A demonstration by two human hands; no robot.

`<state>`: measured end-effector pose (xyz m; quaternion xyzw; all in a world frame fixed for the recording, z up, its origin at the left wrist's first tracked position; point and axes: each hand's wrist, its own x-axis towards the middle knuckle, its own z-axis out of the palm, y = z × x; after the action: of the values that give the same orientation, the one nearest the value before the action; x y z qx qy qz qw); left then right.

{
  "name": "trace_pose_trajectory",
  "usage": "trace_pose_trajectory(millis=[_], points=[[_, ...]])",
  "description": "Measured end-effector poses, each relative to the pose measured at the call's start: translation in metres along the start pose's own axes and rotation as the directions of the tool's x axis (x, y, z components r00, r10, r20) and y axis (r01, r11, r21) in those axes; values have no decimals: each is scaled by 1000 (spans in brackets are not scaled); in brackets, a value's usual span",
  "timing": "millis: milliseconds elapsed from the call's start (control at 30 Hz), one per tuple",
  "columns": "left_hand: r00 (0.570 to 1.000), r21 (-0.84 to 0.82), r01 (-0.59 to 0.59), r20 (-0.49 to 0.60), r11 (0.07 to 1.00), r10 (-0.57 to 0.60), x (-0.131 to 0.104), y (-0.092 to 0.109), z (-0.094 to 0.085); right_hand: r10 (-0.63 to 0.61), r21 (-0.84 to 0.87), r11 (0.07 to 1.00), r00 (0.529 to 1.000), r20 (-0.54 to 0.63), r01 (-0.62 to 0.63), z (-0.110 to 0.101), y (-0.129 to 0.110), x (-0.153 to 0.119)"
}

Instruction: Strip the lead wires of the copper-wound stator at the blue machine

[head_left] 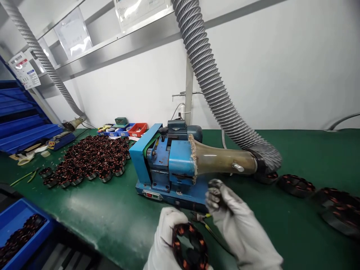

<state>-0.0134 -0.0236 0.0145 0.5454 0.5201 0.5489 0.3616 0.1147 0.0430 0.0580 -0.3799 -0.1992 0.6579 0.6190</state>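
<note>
A green bench mat (92,213) is backed by a plain white wall (281,75). A metal shelf rail (123,45) with plastic document sleeves (73,33) is mounted overhead. Blue racking (19,112) is seen at far left. Even, bright lighting is reflected off the wall.

white-gloved hands (225,228), black-and-orange coil (189,247), blue machine (168,165), green table (107,210).
</note>
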Motion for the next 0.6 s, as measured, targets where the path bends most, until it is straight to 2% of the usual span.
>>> trace_pose_trajectory(millis=[67,133,200,267,400,600], points=[[998,-31,44,-46,999,-46,6,-3,4,-58,-43,998,997,-46,56,-4,3,2],[997,-139,57,-48,989,-65,16,-10,10,-40,-237,970,999,37,47,-7,14,0],[996,-295,61,-41,954,-76,30,-21,17,-51,-482,867,986,160,123,-8,30,0],[990,-412,94,-60,906,-130,45,-32,24,-113,-621,748,967,229,234,-9,45,7],[971,-530,148,-84,835,-225,69,-39,36,-178,-663,698,962,206,271,-5,54,31],[966,-608,174,-50,775,-256,83,-24,37,-211,-699,660,961,179,275,-1,46,46]])
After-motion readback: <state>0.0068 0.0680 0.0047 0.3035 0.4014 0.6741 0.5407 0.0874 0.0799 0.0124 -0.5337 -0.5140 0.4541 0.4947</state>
